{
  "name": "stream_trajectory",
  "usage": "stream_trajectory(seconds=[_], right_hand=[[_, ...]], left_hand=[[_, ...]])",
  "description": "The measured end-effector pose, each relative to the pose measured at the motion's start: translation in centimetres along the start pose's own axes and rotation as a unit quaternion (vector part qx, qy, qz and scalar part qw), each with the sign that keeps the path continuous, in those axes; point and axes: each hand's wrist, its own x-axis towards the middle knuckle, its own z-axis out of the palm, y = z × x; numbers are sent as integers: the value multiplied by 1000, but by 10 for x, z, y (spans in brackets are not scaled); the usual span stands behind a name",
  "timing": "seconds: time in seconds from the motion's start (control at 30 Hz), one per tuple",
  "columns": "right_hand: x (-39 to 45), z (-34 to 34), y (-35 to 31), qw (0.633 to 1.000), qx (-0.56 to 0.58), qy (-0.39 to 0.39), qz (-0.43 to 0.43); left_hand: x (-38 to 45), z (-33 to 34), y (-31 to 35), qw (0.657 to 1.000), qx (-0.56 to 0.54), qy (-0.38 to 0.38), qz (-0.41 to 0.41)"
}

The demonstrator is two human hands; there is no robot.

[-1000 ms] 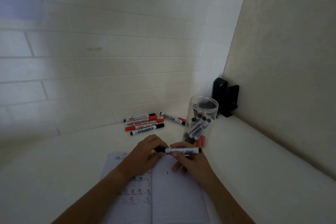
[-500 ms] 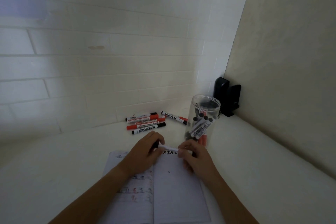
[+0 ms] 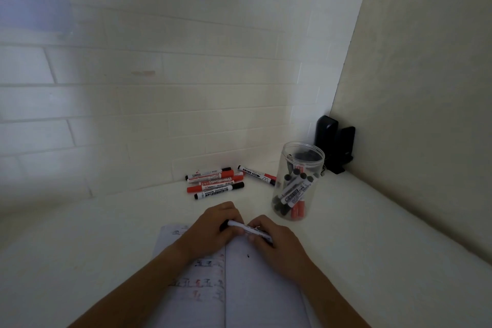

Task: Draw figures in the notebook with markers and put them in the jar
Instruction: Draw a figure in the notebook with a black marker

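Step in hand, as judged: uncapping or recapping a marker (image 3: 249,230) held above the open notebook (image 3: 262,287). The left hand (image 3: 213,229) pinches the black cap end; the right hand (image 3: 277,243) grips the barrel. The long axis runs nearly level, cap end pointing left and slightly away. The next move calls for a straight pull or push along that axis. The jar (image 3: 298,181) stands near, to the right, on the table (image 3: 106,234).

Left hand (image 3: 213,226): grips the black cap end of the marker (image 3: 249,230).
Right hand (image 3: 277,241): holds the marker's white barrel.
Notebook (image 3: 255,290): open under both hands.
Jar (image 3: 296,181): upright, markers inside.
Loose markers (image 3: 215,183): near wall on worktop (image 3: 80,247).
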Motion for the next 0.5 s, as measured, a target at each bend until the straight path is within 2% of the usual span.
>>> stream_trajectory(seconds=[0.23, 0.33, 0.43, 0.5], right_hand=[[-1, 0, -6, 1000, -21, -3, -4], [-2, -4, -7, 998, 49, 19, 22], [-1, -18, -15, 984, 150, 73, 56], [0, -31, -24, 978, 144, 147, 39]], left_hand=[[0, 2, -5, 1000, -5, -17, 3], [1, 2, 0, 1000, -13, -8, 3], [0, 4, 2, 997, -11, 19, -74], [-1, 6, -3, 991, 21, 9, -133]])
